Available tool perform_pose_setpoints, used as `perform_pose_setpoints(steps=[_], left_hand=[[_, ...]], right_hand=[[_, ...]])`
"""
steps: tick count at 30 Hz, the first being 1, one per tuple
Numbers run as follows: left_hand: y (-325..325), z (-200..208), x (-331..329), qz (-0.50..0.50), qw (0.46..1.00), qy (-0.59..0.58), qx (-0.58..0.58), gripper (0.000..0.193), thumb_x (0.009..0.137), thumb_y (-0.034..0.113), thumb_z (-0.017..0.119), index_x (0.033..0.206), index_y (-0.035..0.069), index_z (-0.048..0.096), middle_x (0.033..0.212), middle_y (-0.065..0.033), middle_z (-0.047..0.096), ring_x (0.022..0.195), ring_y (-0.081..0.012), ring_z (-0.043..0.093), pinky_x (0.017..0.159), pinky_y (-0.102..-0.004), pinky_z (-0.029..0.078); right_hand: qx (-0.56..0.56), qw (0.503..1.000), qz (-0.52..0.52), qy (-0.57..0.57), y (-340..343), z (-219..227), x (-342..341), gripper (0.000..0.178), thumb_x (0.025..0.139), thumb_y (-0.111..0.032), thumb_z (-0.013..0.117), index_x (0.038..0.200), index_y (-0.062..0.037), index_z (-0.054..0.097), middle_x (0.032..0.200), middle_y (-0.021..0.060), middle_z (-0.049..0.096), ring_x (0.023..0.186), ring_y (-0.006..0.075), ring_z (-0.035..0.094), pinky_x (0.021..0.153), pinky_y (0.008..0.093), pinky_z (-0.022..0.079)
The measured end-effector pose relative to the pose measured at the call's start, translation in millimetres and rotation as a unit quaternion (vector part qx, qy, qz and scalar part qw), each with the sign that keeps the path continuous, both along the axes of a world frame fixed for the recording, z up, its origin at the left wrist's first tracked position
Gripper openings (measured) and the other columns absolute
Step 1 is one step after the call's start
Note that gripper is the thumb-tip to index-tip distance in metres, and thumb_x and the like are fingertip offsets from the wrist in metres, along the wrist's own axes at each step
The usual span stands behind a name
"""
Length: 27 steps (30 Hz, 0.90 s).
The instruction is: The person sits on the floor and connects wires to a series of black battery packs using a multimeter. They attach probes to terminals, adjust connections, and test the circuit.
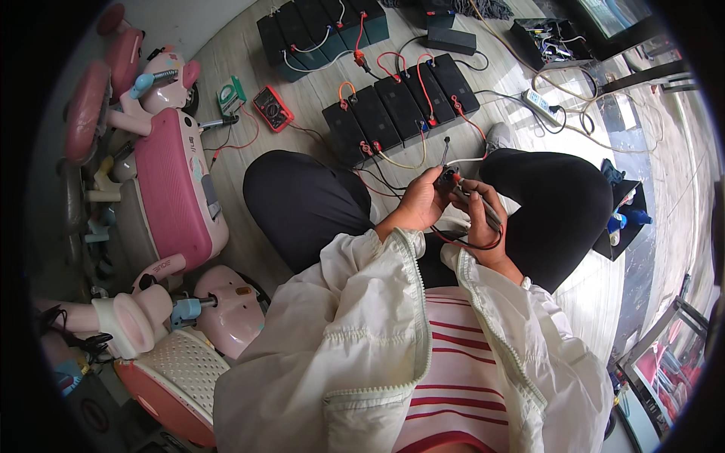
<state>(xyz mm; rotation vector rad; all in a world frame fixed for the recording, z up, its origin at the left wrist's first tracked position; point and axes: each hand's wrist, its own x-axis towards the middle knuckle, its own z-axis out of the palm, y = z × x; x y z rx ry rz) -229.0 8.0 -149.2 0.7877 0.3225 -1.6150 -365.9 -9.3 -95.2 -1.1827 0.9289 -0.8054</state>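
Note:
Between my raised knees, my two hands meet in front of the batteries. My left hand (pixel 421 199) pinches a small black connector (pixel 448 177), partly covered by the fingers. My right hand (pixel 484 221) is closed around a grey rod-shaped piece (pixel 493 220) with a red end touching or very near the connector; its exact kind is unclear. A red and black wire (pixel 470 244) loops under the right hand. Just beyond the left thumb, a thin rod with a dark end (pixel 445 141) points away. A row of black batteries (pixel 391 109), joined by coloured wires, lies ahead.
Farther off stands another battery block (pixel 321 34) beside a black power adapter (pixel 451 40). A red multimeter (pixel 273 109) lies left, a power strip (pixel 542 106) right. Pink ride-on vehicles (pixel 162 181) crowd the left; a black bin (pixel 625 219) stands right. Cables cross the floor.

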Motion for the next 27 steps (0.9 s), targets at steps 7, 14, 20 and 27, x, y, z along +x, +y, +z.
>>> perform_pose_setpoints(steps=[7,14,20,27], left_hand=[[0.1,-3.1,0.6,-0.006,1.0,0.005,-0.009,0.021,0.098,0.024,0.048,0.099,0.007,0.06,0.089,-0.0045,0.066,0.08,-0.0157,0.06,0.067,-0.0292,0.046],[-1.5,1.6,0.0,-0.006,1.0,0.006,0.014,0.021,0.097,0.024,0.048,0.097,0.007,0.06,0.088,-0.0049,0.066,0.078,-0.016,0.06,0.067,-0.0291,0.046],[-1.0,-1.5,0.5,-0.02,1.0,0.011,0.01,0.026,0.097,0.026,0.046,0.096,0.006,0.061,0.088,-0.0065,0.067,0.078,-0.0184,0.061,0.069,-0.0315,0.047],[0.1,-1.8,2.1,-0.075,0.997,0.013,0.001,0.036,0.099,0.03,0.04,0.097,0.002,0.062,0.093,-0.0111,0.068,0.083,-0.0233,0.063,0.076,-0.0354,0.049]], right_hand=[[-0.002,1.0,0.001,0.004,0.2,0.6,-0.3,0.031,0.102,-0.021,0.044,0.115,0.0057,0.052,0.114,0.0165,0.061,0.1,0.0226,0.065,0.09,0.0331,0.054],[0.0,1.0,0.0,-0.001,-0.1,-1.4,-0.9,0.03,0.102,-0.02,0.044,0.115,0.0057,0.052,0.114,0.0169,0.061,0.099,0.0226,0.066,0.09,0.0336,0.054],[-0.005,1.0,-0.002,0.003,0.4,-0.3,-0.4,0.029,0.102,-0.019,0.044,0.115,0.0054,0.052,0.114,0.0166,0.061,0.098,0.0225,0.066,0.089,0.0333,0.054],[0.015,1.0,-0.011,-0.018,0.8,-1.0,-1.0,0.027,0.1,-0.016,0.047,0.114,0.0061,0.054,0.113,0.0161,0.06,0.098,0.0225,0.065,0.088,0.0326,0.054]])
